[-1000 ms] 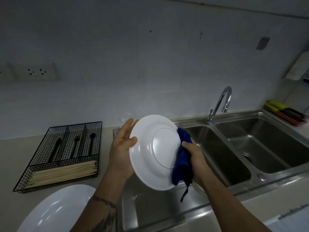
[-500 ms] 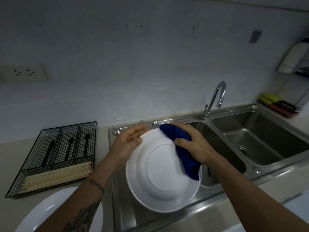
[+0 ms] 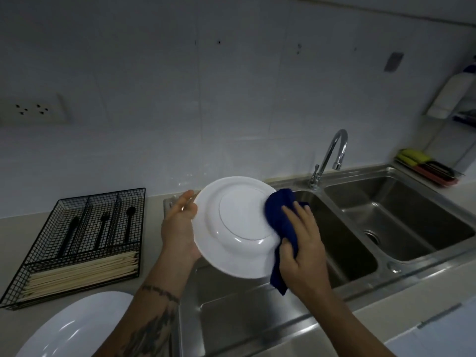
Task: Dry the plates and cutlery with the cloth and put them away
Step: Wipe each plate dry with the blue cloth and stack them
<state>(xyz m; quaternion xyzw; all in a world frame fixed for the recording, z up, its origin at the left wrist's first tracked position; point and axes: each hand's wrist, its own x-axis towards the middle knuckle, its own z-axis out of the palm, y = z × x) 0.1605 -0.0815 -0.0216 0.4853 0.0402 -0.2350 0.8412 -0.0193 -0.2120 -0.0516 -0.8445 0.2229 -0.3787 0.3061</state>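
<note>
A white plate [image 3: 237,225] is held tilted over the steel draining board, its underside facing me. My left hand [image 3: 179,228] grips its left rim, fingers behind the plate. My right hand [image 3: 302,243] holds a dark blue cloth [image 3: 280,220] against the plate's right rim, thumb curled over the cloth. A second white plate [image 3: 74,328] lies on the counter at the lower left. A black wire cutlery tray [image 3: 77,243] on the left holds black cutlery [image 3: 103,228] in its back compartments and pale chopsticks [image 3: 82,271] in the front one.
A double steel sink [image 3: 391,228] with a curved tap [image 3: 332,155] fills the right side. Sponges in a red tray [image 3: 425,166] sit at the far right by the wall. A white bottle [image 3: 448,96] hangs above them. A wall socket [image 3: 31,109] is at the left.
The plate has tilted and turned in my hands. My right hand slid the cloth from the plate's top edge round to its right rim.
</note>
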